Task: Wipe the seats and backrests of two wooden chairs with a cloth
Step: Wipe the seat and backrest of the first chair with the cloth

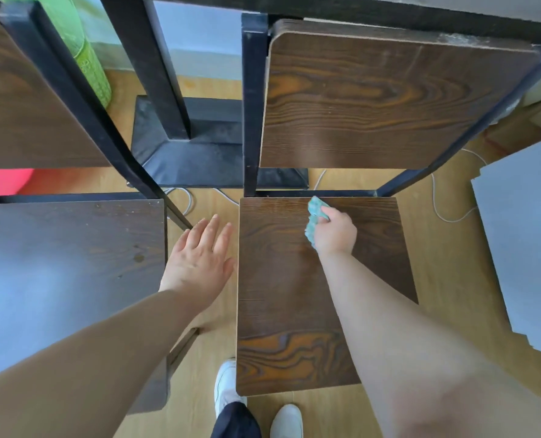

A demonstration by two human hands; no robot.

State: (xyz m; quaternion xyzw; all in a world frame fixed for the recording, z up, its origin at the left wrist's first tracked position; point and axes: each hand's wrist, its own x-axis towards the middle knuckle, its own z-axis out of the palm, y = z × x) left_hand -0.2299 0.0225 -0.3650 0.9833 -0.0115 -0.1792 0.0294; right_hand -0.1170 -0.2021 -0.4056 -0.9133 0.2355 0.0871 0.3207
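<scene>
Right hand point(335, 230) gripped the teal cloth point(314, 219), fingers curled round it, pressing it on the rear of the right chair seat point(281, 311) below the backrest point(382, 99). Left hand point(201, 260) hovered with fingers spread, holding nothing, over the gap beside the left chair seat point(67, 270).

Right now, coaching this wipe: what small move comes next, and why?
Probably pull the right hand and its cloth toward you along the right chair's seat: the cloth sits near the seat's back edge, leaving most of it nearer you.
</scene>
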